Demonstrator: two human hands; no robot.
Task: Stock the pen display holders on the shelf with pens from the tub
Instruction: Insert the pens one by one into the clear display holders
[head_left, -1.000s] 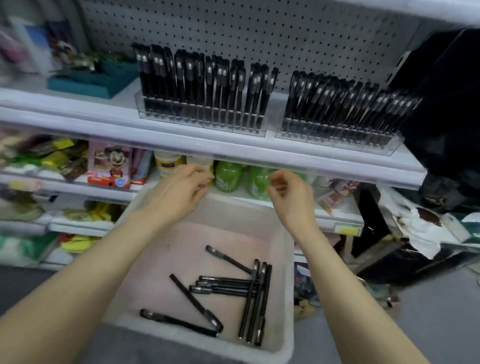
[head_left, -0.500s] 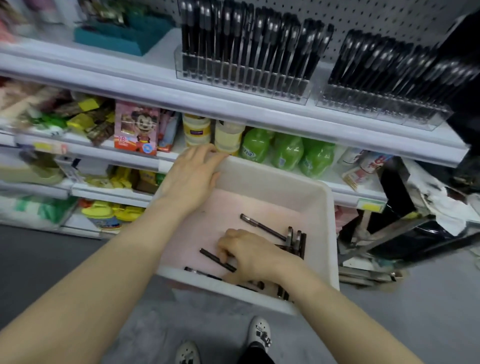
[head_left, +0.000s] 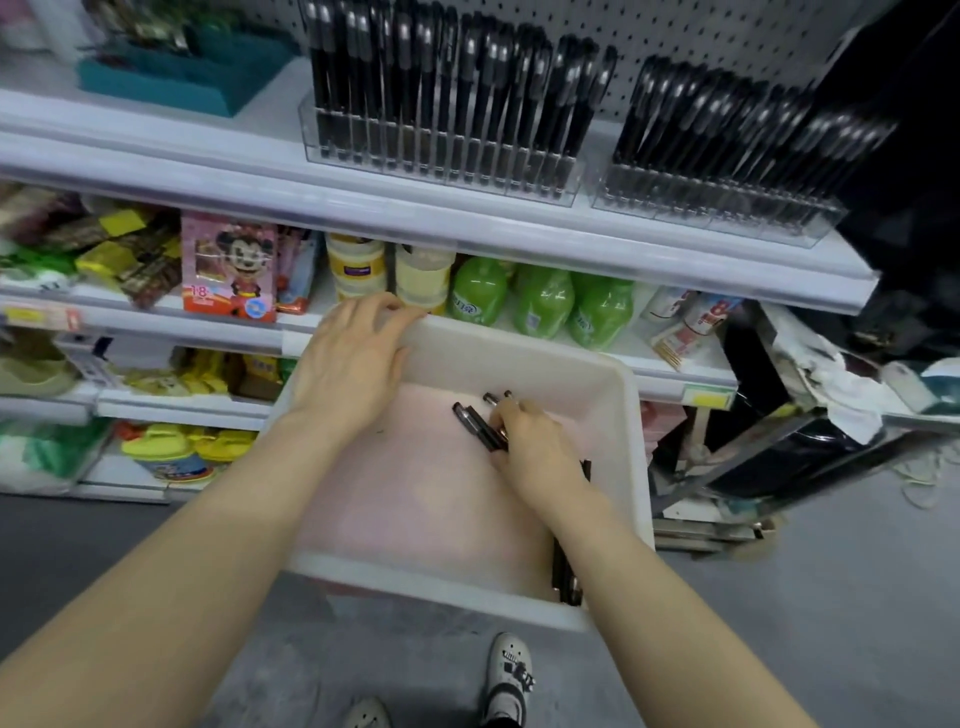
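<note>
The right hand is clenched round a small bundle of black pens low inside the white tub, near its right wall, while a few loose pens lie in the tub's near right corner, partly hidden by the forearm. The left hand lies on the tub's far left corner, relaxed fingers draped over the rim. Above and beyond the tub, two clear pen display holders packed with upright pens stand side by side on the white shelf, with green bottles just behind the tub's far rim.
</note>
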